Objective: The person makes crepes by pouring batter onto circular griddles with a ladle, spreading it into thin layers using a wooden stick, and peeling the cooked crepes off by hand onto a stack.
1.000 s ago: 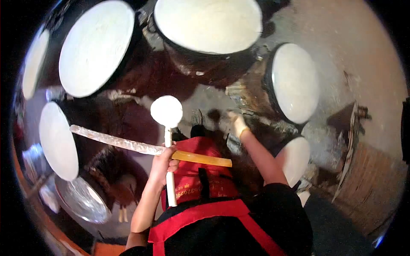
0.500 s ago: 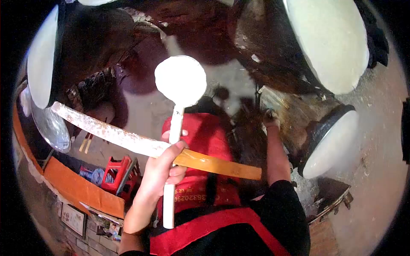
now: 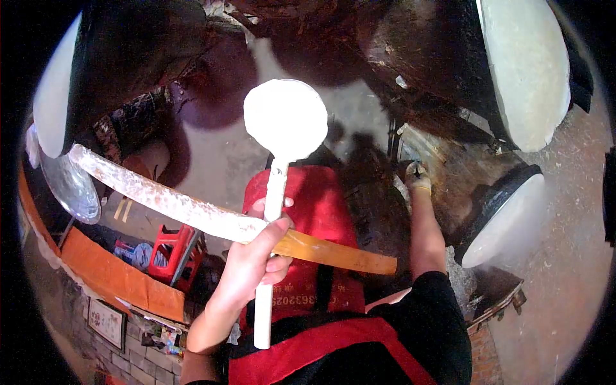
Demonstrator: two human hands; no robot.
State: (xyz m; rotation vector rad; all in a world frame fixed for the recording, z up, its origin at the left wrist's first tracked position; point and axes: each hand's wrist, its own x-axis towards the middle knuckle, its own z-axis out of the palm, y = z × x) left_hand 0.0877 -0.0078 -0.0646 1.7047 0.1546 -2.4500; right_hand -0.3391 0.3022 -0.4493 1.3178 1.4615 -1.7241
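Observation:
My left hand (image 3: 256, 263) is closed round two crossed tools in front of the red apron (image 3: 301, 199). One is a ladle (image 3: 285, 119), its round bowl bright white and its pale handle pointing down. The other is a long, slightly curved flat wooden strip (image 3: 340, 250), coated white along its left part and bare tan at the right end. My right hand (image 3: 420, 178) reaches forward to the side of a grimy, box-like structure (image 3: 443, 154). Its fingers look curled about a small dark thing that I cannot make out.
Large round pans with white surfaces stand at the upper right (image 3: 529, 70), right (image 3: 504, 221) and upper left (image 3: 54, 96). A shiny metal lid or dish (image 3: 74, 192) is at the left. Below it are an orange-brown panel (image 3: 115, 269) and a red plastic stool (image 3: 173, 253).
The ladle and my right hand sit slightly farther right in view, and the upper right pan also shifts right as the view turns. My left hand keeps its hold on both tools.

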